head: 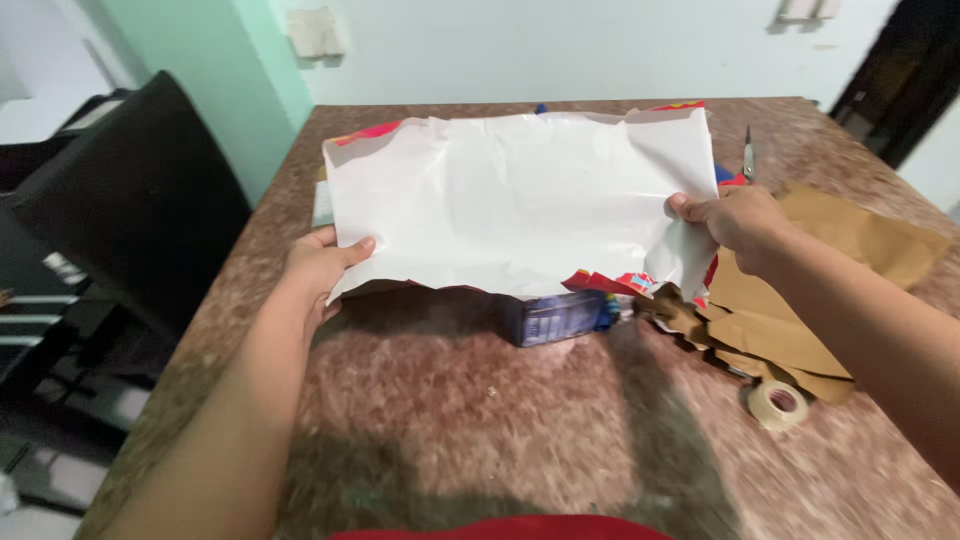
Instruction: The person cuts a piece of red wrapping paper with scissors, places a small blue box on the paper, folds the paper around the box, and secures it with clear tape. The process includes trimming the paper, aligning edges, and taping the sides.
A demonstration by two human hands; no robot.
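I hold a large sheet of wrapping paper [510, 200] up over the table, its white underside facing me and red printed edges showing at the top and bottom. My left hand [315, 275] grips its lower left edge. My right hand [735, 220] pinches its right edge. Under the sheet, a blue box [555, 320] rests on the speckled brown table [480, 420], partly hidden by the paper.
Crumpled brown paper [800, 300] lies at the right, with a roll of tape [778, 403] at its near corner. Scissors [749, 155] lie at the far right. A black chair [130, 200] stands left of the table.
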